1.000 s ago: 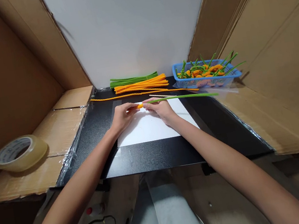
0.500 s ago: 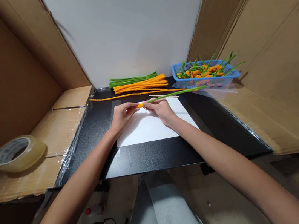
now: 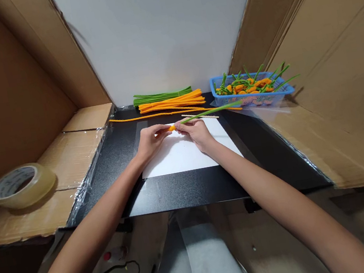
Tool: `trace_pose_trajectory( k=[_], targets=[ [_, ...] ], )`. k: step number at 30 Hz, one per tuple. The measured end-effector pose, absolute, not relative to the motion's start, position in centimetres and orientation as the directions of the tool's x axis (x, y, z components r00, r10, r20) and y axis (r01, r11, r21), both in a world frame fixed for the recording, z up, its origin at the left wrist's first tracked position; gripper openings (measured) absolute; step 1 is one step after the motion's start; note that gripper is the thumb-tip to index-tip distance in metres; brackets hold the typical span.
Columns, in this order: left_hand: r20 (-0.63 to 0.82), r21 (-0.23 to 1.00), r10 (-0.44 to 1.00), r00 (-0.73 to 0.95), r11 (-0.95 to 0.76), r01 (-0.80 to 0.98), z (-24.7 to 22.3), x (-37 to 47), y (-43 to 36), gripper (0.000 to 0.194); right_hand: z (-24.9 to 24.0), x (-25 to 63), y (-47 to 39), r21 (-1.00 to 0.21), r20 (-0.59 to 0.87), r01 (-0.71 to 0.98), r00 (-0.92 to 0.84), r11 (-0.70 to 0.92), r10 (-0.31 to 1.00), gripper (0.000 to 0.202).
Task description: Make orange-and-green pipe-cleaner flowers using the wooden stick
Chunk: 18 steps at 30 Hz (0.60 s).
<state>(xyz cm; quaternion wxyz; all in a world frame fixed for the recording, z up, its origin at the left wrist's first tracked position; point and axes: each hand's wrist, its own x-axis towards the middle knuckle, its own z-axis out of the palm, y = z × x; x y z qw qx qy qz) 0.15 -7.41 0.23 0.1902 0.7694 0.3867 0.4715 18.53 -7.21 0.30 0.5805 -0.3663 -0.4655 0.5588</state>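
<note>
Over the white sheet (image 3: 178, 158), my left hand (image 3: 151, 140) pinches a small coiled orange pipe cleaner piece (image 3: 172, 128) from its left side. My right hand (image 3: 197, 134) grips the other end of it, fingers closed where a green pipe cleaner (image 3: 216, 110) meets the orange. The green length sticks out to the right, tilted slightly upward. Fingers hide most of the orange piece and the joint. Behind my right hand, a thin pale stick (image 3: 200, 116) lies across the sheet's far edge.
Bundles of green pipe cleaners (image 3: 161, 96) and orange pipe cleaners (image 3: 171, 102) lie at the back. A loose orange one (image 3: 137, 118) stretches before them. At the back right, a blue basket (image 3: 248, 97) holds several orange-and-green pieces. A tape roll (image 3: 44, 178) rests on cardboard at left.
The free end of the green pipe cleaner has swung left and slightly up. Both hands keep their hold in nearly the same place.
</note>
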Motion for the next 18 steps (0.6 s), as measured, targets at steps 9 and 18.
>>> trace_pose_trajectory(
  k=[9, 18],
  targets=[
    [0.592, 0.661, 0.772, 0.230, -0.629, 0.409, 0.3, 0.4, -7.5, 0.019, 0.4, 18.5, -7.3, -0.942, 0.115, -0.319, -0.027, 0.100, 0.993, 0.037],
    [0.569, 0.710, 0.801, 0.185, -0.592, 0.382, 0.5, 0.4, -7.6, 0.021, 0.9, 19.3, -6.8, -0.922, 0.101, -0.368, 0.076, 0.122, 0.992, 0.035]
  ],
)
